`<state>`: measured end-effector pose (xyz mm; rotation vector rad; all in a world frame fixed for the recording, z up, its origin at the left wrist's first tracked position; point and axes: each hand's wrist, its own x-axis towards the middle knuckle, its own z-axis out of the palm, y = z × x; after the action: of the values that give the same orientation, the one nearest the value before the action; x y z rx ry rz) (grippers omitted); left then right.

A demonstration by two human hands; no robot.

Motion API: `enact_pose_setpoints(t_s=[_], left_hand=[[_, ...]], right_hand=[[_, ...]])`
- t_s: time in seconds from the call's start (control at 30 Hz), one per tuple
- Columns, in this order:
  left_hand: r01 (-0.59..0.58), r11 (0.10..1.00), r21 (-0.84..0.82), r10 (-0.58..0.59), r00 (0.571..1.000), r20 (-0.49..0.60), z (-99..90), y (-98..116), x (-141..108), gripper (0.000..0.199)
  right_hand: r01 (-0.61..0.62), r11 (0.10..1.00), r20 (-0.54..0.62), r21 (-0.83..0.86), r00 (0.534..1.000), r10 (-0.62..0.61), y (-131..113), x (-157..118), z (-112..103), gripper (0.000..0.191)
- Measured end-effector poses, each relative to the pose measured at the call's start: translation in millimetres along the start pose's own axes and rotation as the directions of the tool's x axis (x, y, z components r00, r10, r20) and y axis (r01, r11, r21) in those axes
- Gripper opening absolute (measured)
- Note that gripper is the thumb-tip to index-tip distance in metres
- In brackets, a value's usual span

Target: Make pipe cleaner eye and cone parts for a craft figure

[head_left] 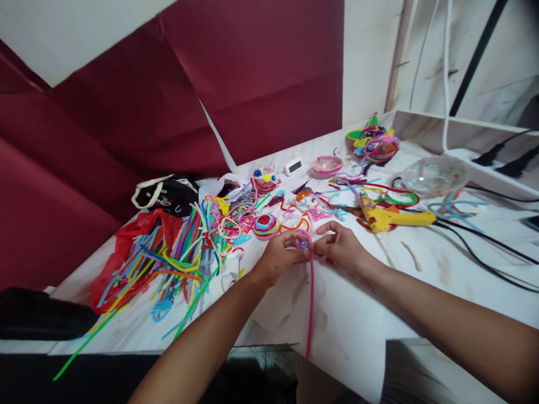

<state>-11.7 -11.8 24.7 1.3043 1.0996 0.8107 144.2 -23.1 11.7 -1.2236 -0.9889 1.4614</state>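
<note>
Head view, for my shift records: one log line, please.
left hand: holding long pink fuzzy strand; right hand: touching it; nearby: yellow glue gun

A small white digital clock (293, 166) stands near the back edge of a table (442, 258), its dark digits too small to read; pale marks on a black pouch (182, 196), farther left, form no legible word.

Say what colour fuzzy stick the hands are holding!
The fuzzy stick is pink, best seen in the head view.
</note>
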Motion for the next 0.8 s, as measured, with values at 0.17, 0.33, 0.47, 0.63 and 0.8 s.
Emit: enact_pose_setpoints(t_s=[0.17, 0.33, 0.47, 0.63, 0.8], left_hand=[[-0.038, 0.998, 0.057, 0.037, 0.999, 0.01, 0.3, 0.0, 2.4, 0.04], [-0.031, 0.999, 0.036, 0.031, 0.999, 0.006, 1.0, 0.7, 3.4, 0.041], [-0.041, 0.999, 0.03, 0.041, 0.999, 0.002, 1.9, 0.9, 3.5, 0.041], [-0.05, 0.997, 0.055, 0.052, 0.998, -0.047, 6.6, 4.2, 3.2, 0.04], [-0.058, 0.997, 0.058, 0.064, 0.994, -0.092, 12.2, 5.1, 5.4, 0.037]], right_hand=[[-0.008, 1.0, 0.0, -0.016, 1.0, 0.008, -0.5, 0.3, -0.9, 0.038], [-0.003, 1.0, -0.016, -0.018, 1.0, 0.003, -0.4, 0.2, -1.1, 0.037], [0.006, 1.0, -0.029, -0.016, 1.0, -0.007, 0.1, 0.4, -1.7, 0.036], [0.048, 0.999, -0.016, -0.006, 0.999, -0.048, 4.4, 3.8, -4.8, 0.036], [0.108, 0.993, 0.002, -0.041, 0.994, -0.108, 9.6, 7.9, -7.7, 0.036]])
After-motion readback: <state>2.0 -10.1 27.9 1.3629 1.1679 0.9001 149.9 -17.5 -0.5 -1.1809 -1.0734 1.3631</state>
